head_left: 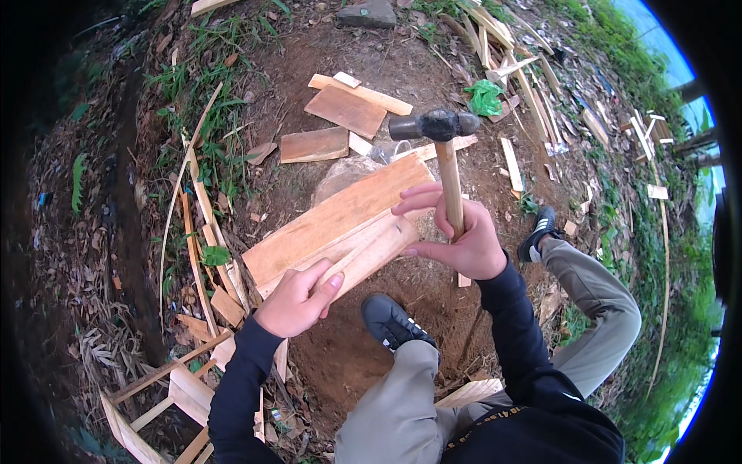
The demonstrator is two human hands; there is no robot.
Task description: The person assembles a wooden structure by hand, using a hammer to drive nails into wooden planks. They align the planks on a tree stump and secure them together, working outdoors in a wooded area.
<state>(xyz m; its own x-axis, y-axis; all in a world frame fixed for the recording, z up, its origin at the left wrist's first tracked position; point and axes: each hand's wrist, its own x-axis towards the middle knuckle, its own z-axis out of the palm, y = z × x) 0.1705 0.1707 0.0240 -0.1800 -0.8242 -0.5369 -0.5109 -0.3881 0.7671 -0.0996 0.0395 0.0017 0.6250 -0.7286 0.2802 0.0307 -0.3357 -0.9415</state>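
My left hand [295,303] is closed round the near end of a pale wooden piece [369,255], its thumb lying on top. A small dark mark, perhaps a nail, shows near the piece's far end; it is too small to tell. My right hand [473,246] grips a hammer [450,174] by its wooden handle, the dark metal head raised above the hand. Some of its fingers reach to the far end of the wooden piece. Just beyond, a wide reddish-brown board [328,218] lies tilted, partly over a rock [340,179].
Loose boards [345,110] lie on the dirt ahead. A wooden frame [189,394] stands at lower left, near long strips [202,205]. Scrap wood is piled [525,85] at far right by a green plastic bag [485,97]. My shoe [393,321] rests below the work.
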